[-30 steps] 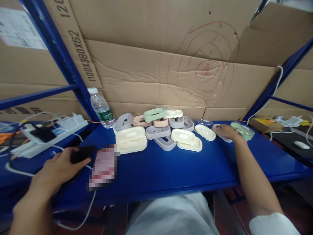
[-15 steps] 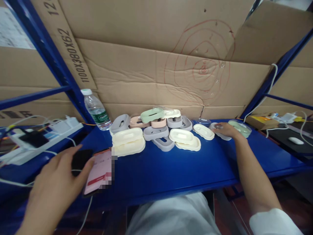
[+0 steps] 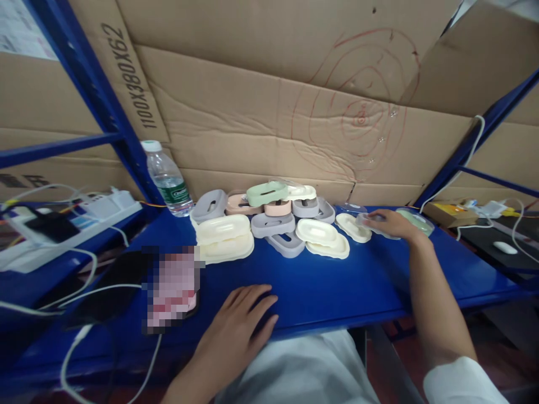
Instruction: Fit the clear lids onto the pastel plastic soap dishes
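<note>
Right hand among the pale dishes, left hand loose at the table's edge

At a blue table [image 3: 337, 292] backed by a cardboard wall [image 3: 240, 112], my right hand [image 3: 391, 223] reaches to the far right of a row of oval dishes, its fingertips at a pale grey piece [image 3: 364, 219] with a see-through look. Whether I grip that piece or merely touch it, I cannot tell. It lies between a cream tray [image 3: 353, 227] just to its left and a green tray [image 3: 416, 221] in clear packaging to its right, which my wrist partly covers. My left hand [image 3: 240, 322] holds nothing, its fingers loosely spread, palm down over the near edge of the table, well apart from the dishes. In the middle, two overlapping cream trays [image 3: 316, 233] sit beside a slotted grey dish [image 3: 273, 224], which rests partly on another grey one. Behind them, a green dish [image 3: 266, 194] perches on the peach dishes [image 3: 278, 208]. Farther left, more cream trays [image 3: 225, 247] lie stacked, with a water bottle [image 3: 170, 185] standing behind. A phone [image 3: 174, 292], its screen blurred into blocks, lies left of my left hand, near white cables [image 3: 105, 289]. Red rings [image 3: 361, 119] mark the cardboard above my right hand
</note>
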`<state>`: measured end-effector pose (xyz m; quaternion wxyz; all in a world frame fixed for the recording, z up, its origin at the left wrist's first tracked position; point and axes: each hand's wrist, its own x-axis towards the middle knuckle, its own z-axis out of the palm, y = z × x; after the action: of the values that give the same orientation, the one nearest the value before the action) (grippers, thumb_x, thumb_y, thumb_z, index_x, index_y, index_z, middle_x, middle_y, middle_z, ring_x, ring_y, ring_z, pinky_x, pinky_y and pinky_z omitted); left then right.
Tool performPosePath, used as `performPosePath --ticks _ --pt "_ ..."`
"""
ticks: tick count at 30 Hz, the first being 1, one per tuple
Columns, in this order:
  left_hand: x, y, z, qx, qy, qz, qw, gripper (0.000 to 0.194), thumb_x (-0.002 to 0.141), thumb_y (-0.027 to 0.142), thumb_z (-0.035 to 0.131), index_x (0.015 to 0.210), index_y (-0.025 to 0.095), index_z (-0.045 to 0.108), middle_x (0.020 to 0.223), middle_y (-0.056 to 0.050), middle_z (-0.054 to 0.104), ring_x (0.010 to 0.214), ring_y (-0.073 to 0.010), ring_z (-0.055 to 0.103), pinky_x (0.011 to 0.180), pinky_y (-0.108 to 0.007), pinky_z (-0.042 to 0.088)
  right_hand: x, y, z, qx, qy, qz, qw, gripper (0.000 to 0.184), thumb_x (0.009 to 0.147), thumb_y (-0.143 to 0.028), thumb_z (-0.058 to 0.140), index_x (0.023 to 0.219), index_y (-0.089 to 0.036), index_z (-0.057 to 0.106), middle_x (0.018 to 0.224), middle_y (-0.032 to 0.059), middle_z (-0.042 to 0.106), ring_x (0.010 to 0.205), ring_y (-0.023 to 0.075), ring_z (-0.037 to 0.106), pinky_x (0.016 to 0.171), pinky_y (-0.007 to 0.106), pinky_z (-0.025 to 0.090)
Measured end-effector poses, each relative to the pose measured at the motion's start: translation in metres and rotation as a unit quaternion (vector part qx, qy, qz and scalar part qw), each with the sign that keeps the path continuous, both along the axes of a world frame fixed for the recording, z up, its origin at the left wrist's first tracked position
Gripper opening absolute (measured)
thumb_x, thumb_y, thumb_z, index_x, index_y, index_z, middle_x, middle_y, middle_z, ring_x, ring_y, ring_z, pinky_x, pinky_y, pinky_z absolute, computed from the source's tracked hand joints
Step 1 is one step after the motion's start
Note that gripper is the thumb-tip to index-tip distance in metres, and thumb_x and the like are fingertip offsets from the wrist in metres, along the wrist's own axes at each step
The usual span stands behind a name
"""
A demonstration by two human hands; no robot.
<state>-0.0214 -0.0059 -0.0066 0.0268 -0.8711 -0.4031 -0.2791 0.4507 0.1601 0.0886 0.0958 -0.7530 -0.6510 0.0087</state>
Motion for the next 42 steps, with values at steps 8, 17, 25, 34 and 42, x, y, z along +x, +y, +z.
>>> performPosePath --ticks 8,17,25,34,42 --pt "0.003 -0.003 0.003 -0.020 -0.021 -0.004 1.000 0.027 0.099 0.028 0.062 0.126 0.026 0.069 0.129 -0.008 0.072 0.116 -0.0286 0.070 0.100 -0.049 0.058 -0.122 -0.030 0.053 0.041 0.179 0.333 0.925 0.053 0.091 -0.072 0.062 0.119 -0.029 0.075 0.135 0.0057 0.072 0.124 0.0289 0.067 0.108 0.042 0.052" --pt "-0.035 0.003 0.024 0.072 -0.136 0.199 0.968 0.031 0.103 0.035 0.053 0.133 0.030 0.063 0.132 -0.009 0.070 0.124 -0.0280 0.066 0.108 -0.045 0.052 -0.315 0.024 0.010 0.128 -0.016 0.507 0.852 0.043 0.097 -0.059 0.067 0.118 -0.022 0.073 0.144 0.0129 0.064 0.136 0.0354 0.054 0.107 0.053 0.041" --pt "-0.108 0.046 0.071 -0.119 0.019 0.527 0.841 0.078 0.103 0.058 0.032 0.156 0.002 0.038 0.158 -0.038 0.038 0.145 -0.0536 0.040 0.109 -0.070 0.035 -0.350 0.025 -0.009 0.157 -0.045 0.521 0.838 0.037 0.106 -0.049 0.056 0.120 -0.019 0.074 0.149 0.0161 0.060 0.141 0.0366 0.049 0.116 0.061 0.029" --pt "-0.134 0.057 0.082 -0.279 0.022 0.547 0.789 0.087 0.094 0.073 0.038 0.149 0.006 0.048 0.146 -0.036 0.051 0.137 -0.0559 0.050 0.102 -0.066 0.043 -0.316 0.008 0.004 0.158 -0.032 0.521 0.839 0.040 0.105 -0.051 0.058 0.128 -0.021 0.072 0.151 0.0163 0.059 0.143 0.0352 0.049 0.116 0.058 0.031" --pt "-0.159 0.061 0.063 -0.229 0.022 0.528 0.817 0.093 0.091 0.075 0.039 0.151 0.005 0.046 0.140 -0.038 0.056 0.124 -0.0587 0.058 0.089 -0.071 0.048 -0.281 -0.002 0.010 0.164 0.010 0.503 0.848 0.038 0.106 -0.049 0.057 0.131 -0.023 0.071 0.150 0.0142 0.061 0.141 0.0318 0.052 0.116 0.053 0.032"
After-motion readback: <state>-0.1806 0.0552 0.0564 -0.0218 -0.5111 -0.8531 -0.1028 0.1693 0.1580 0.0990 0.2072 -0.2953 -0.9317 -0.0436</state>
